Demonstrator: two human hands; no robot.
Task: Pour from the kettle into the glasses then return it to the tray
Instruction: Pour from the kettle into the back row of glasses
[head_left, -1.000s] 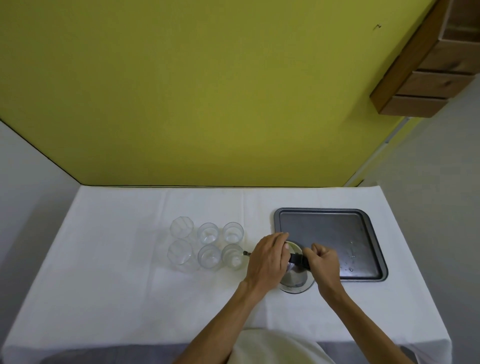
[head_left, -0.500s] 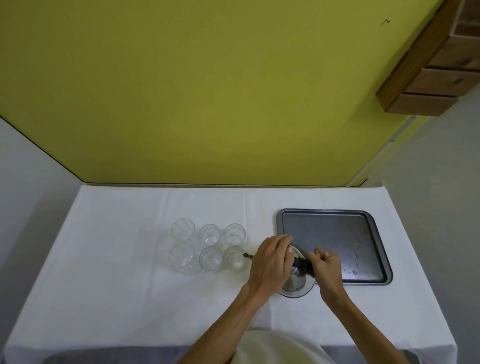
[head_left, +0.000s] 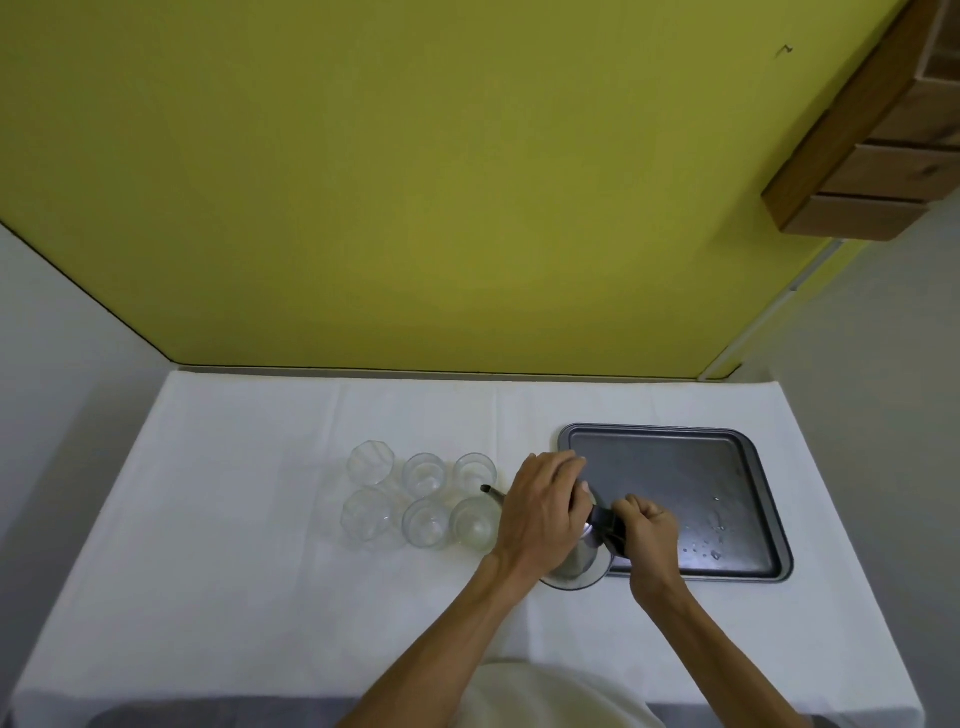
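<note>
A steel kettle (head_left: 582, 564) hangs over the table between the glasses and the dark tray (head_left: 675, 441). My right hand (head_left: 647, 535) is closed round its black handle. My left hand (head_left: 540, 512) lies flat on the kettle's top, covering the lid. The thin spout (head_left: 491, 491) points left, its tip just above the near right glass (head_left: 475, 525). Several clear glasses stand in two rows, the far left one (head_left: 370, 462) faceted. The kettle's body is mostly hidden under my hands.
A white cloth covers the table (head_left: 234, 597). Water drops lie on the tray's right part (head_left: 714, 540). A yellow wall rises behind the table's far edge. A wooden shelf (head_left: 878, 171) hangs at the upper right.
The kettle and both hands have shifted slightly left and up, bringing the spout tip closer over the near right glass. The camera view has drifted a little.
</note>
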